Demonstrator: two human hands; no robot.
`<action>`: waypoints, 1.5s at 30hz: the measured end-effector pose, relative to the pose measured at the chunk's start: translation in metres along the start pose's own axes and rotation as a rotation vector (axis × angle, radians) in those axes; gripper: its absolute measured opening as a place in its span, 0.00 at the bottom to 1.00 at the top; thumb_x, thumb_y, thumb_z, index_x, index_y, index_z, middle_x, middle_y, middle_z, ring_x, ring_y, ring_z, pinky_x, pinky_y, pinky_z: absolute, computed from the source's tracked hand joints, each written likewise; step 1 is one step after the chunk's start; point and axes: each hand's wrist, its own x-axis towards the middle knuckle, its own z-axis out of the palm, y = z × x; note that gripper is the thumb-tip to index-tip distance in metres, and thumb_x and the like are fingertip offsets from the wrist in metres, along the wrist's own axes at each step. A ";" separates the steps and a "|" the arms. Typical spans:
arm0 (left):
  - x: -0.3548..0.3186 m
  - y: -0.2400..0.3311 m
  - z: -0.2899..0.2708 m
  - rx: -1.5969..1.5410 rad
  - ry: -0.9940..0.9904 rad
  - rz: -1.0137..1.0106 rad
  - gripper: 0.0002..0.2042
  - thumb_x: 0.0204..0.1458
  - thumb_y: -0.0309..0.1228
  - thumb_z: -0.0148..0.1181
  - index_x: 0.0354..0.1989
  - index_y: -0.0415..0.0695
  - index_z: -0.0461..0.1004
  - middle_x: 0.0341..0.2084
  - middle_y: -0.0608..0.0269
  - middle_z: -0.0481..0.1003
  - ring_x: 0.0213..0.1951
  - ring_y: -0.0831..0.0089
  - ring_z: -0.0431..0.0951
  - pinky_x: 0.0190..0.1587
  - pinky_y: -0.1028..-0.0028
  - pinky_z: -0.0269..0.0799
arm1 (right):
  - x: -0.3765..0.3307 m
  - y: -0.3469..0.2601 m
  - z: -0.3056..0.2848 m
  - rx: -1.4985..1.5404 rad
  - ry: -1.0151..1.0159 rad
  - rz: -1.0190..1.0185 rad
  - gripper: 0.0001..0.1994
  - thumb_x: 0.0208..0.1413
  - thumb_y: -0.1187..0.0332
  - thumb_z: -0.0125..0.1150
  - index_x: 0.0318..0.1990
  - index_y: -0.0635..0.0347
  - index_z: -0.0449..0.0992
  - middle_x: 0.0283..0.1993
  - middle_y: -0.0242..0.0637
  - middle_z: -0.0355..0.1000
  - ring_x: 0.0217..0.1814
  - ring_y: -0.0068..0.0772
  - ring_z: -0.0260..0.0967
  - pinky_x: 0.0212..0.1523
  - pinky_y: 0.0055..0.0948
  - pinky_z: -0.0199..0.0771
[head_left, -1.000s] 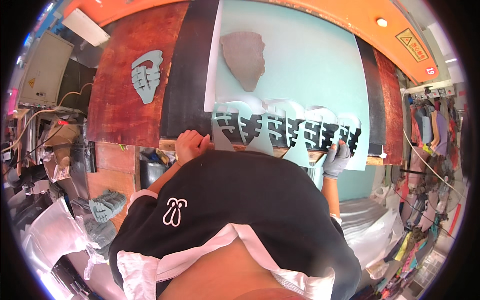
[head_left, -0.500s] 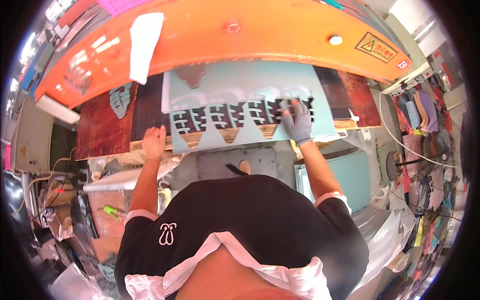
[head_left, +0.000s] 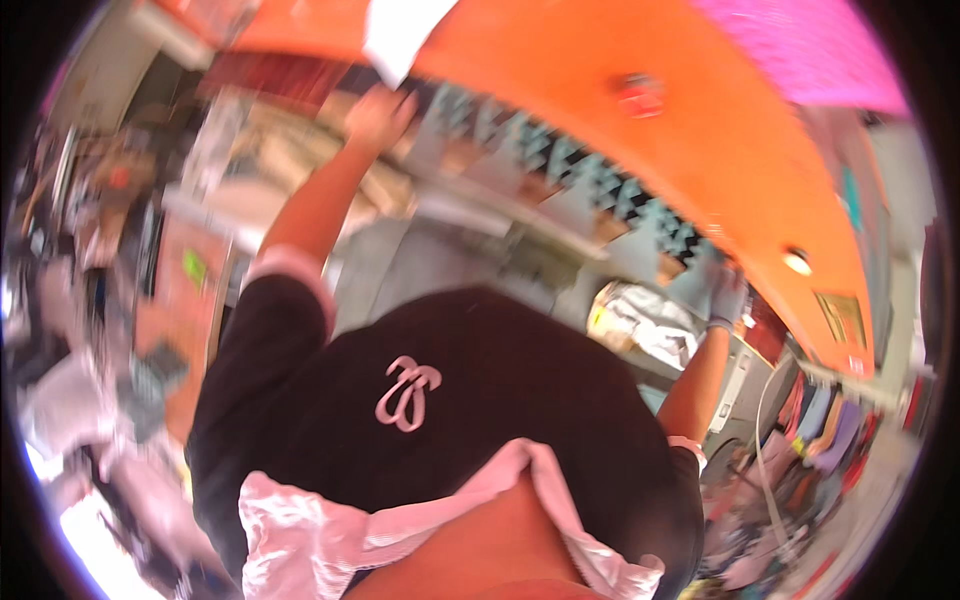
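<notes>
The picture is smeared by motion. A pale blue-green sheet with rows of cut-out shapes lies slantwise under the orange machine beam. My bare left hand is up at the left end of the sheet, just below a hanging white strip. Blur hides whether its fingers grip anything. My right hand, in a grey glove, is by the sheet's right end, close under the beam. Its fingers are too blurred to read, and I cannot tell whether it holds the sheet.
A dark red board shows at the left under the beam. Below the sheet is a crumpled silvery-white bundle. A bright pink panel stands above the beam. Coloured pieces hang at the right, beside a pale cable.
My view has swung round, so the beam and sheet now slope down to the right. My right hand has moved off the cut-outs to the sheet's right end; my hands are farther apart.
</notes>
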 end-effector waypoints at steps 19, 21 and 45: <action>-0.002 -0.020 0.008 -0.018 -0.065 -0.055 0.18 0.51 0.42 0.54 0.17 0.39 0.71 0.23 0.46 0.72 0.33 0.51 0.73 0.37 0.58 0.69 | -0.024 0.024 0.016 0.441 -0.022 0.442 0.23 0.53 0.50 0.52 0.36 0.65 0.79 0.32 0.44 0.76 0.38 0.36 0.73 0.43 0.34 0.68; -0.015 -0.013 -0.006 -0.002 -0.177 -0.107 0.19 0.54 0.43 0.51 0.18 0.41 0.70 0.23 0.52 0.71 0.32 0.53 0.71 0.33 0.57 0.68 | -0.041 0.017 0.008 0.362 -0.016 0.410 0.23 0.53 0.51 0.51 0.36 0.65 0.79 0.34 0.49 0.76 0.41 0.44 0.73 0.45 0.38 0.68; -0.300 0.052 -0.223 -0.213 -0.132 0.011 0.14 0.46 0.29 0.58 0.13 0.42 0.62 0.17 0.60 0.64 0.23 0.59 0.66 0.26 0.62 0.62 | -0.163 -0.345 -0.059 0.680 0.006 -0.100 0.30 0.45 0.51 0.64 0.52 0.60 0.67 0.53 0.45 0.62 0.57 0.45 0.59 0.56 0.39 0.61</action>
